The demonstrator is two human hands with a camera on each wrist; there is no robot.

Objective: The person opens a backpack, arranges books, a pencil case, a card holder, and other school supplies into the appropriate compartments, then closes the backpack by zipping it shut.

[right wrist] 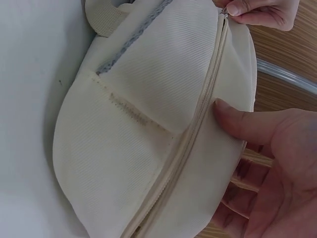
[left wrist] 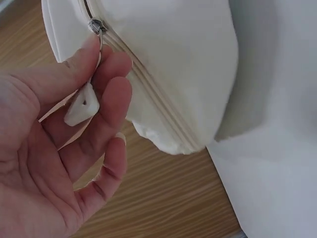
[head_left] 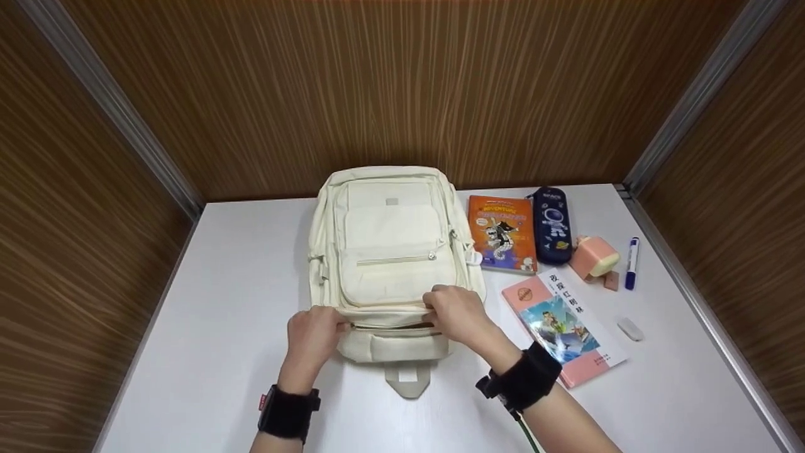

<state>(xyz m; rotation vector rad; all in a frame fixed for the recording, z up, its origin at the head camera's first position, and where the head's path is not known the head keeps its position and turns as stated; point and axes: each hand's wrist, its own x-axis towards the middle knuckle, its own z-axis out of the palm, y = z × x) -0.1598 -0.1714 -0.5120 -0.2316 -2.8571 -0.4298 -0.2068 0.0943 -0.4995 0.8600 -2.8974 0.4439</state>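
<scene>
A cream backpack lies on the white table with its grey carry loop toward the person. At its near left corner the left hand pinches a zipper pull; a white triangular tab hangs from the cord among its fingers. The right hand grips the bag's fabric edge at the near right, its thumb on the outer face beside the zipper and the other fingers behind. A narrow dark gap shows along the zipper between both hands.
To the bag's right lie an orange book, a dark blue pencil case, a pink book, a pink-and-cream box-shaped item, a blue-capped marker, and a small white oblong item. Wood-patterned panels wall the table.
</scene>
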